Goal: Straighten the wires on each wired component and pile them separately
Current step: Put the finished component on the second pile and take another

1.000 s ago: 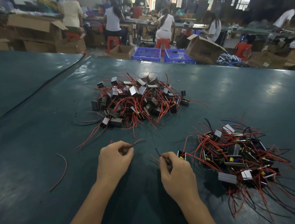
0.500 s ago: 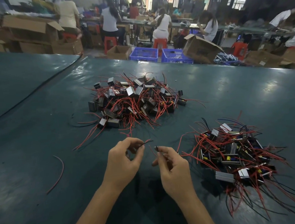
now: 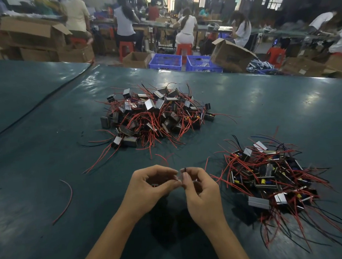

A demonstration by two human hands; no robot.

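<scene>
A black wire (image 3: 183,170) pokes up where the two hands meet, low over the green tabletop (image 3: 35,160) at its near side. The right hand (image 3: 202,196) pinches it between thumb and forefinger. The left hand (image 3: 148,190) curls its fingers (image 3: 170,172) in, tips pinching at the same spot. Just to the right lies a near heap (image 3: 272,178) of boxy parts trailing red wires, and a far heap (image 3: 154,116) sits farther back. A loose red wire (image 3: 68,198) lies off left.

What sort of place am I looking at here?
Probably an electronics assembly factory: heaps of wired parts on a long green table, workers on red stools behind, cardboard boxes and blue crates.
</scene>
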